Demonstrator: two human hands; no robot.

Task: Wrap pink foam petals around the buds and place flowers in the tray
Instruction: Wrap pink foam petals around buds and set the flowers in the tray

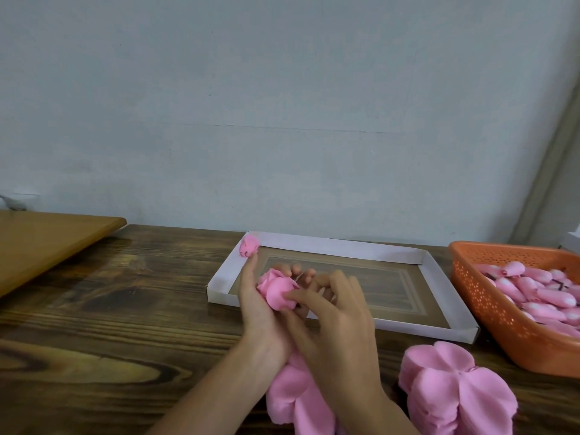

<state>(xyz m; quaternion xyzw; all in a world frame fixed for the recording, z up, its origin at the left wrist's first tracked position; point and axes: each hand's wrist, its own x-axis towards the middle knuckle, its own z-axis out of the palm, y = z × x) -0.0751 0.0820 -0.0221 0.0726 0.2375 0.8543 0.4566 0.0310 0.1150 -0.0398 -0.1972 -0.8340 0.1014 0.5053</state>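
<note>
- Pink foam makes up the flower (277,290) held just above the near left part of the tray (345,246); its petals are layered round a centre that cannot be seen
- The left hand (260,312) cradles that flower from below and from the left, palm turned up, with its fingers (295,269) curled round the far side; one digit points straight toward the tray's far left corner
- The right hand (335,318) comes in from the right with its back to the camera, its forefinger (298,297) laid across the front of the flower and pressing on a petal; the thumb is hidden, so whether this hand pinches the petal or only presses it cannot be told
- The tray is shallow white cardboard with a brown bottom and lies on the dark wooden tabletop (110,309), close to the pale wall (282,105)
- A second flower (249,245), small and pink, rests at the tray's far left corner, against the rim
- An orange perforated basket (489,306) stands just right of the tray and holds a heap of pink buds (533,296)
- A petal stack (452,390) of loose pink foam lies on the tabletop near the tray's near right corner; another petal pile (292,400) lies under the two wrists
- A lighter wooden board (47,243) sits at the far left
</note>
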